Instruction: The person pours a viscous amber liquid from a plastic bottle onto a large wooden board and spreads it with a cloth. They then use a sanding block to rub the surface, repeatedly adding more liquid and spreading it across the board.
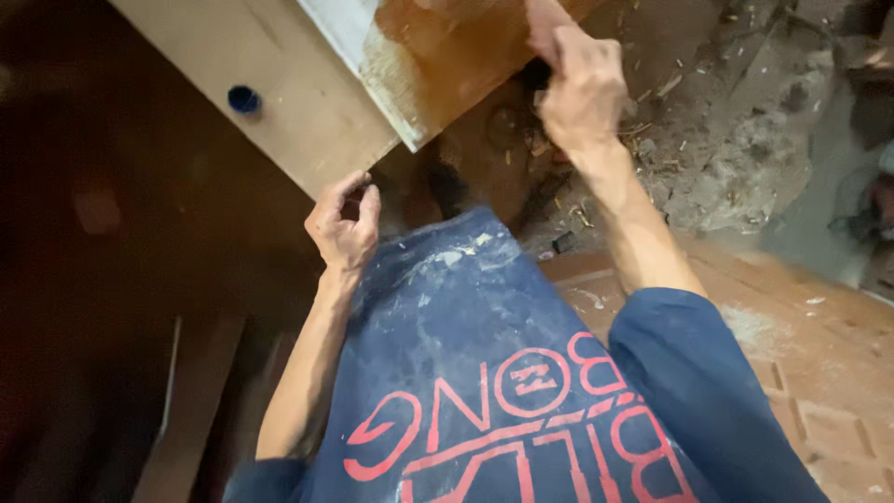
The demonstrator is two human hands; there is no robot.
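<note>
Stained board (pixel 447 47), from the head camera: straight ahead of the right hand (pixel 582 93) and up to the right of the left hand (pixel 345 224), lying tilted across a wider plywood sheet (pixel 298 112).

Right hand closed on the board's near edge, thumb laid up along the top face, fingers curled under. Something small and dark just beside the knuckles; too blurred to say what, or whether held.

Left hand well apart from the stained board, hanging just below the plywood sheet's near corner. Fingers curled in, thumb tip meeting the forefinger, as if pinching. Nothing visible between them; cannot tell if anything is held.

Judging by the surface: glossy brown colour over most of the visible top face, blotchy and thin toward the near corner. Pale whitish strip along the side nearer the left hand not yet covered. So, by appearance, partly coated, with edge and corner left bare.

Further left of both hands, a small round blue cap (pixel 244 98) on the plywood sheet. Below the hands, a dusty blue shirt (pixel 466 307) with red print. Beyond the right hand, dirt ground (pixel 726 140) littered with chips; brick paving (pixel 819 373) beside the right forearm.
</note>
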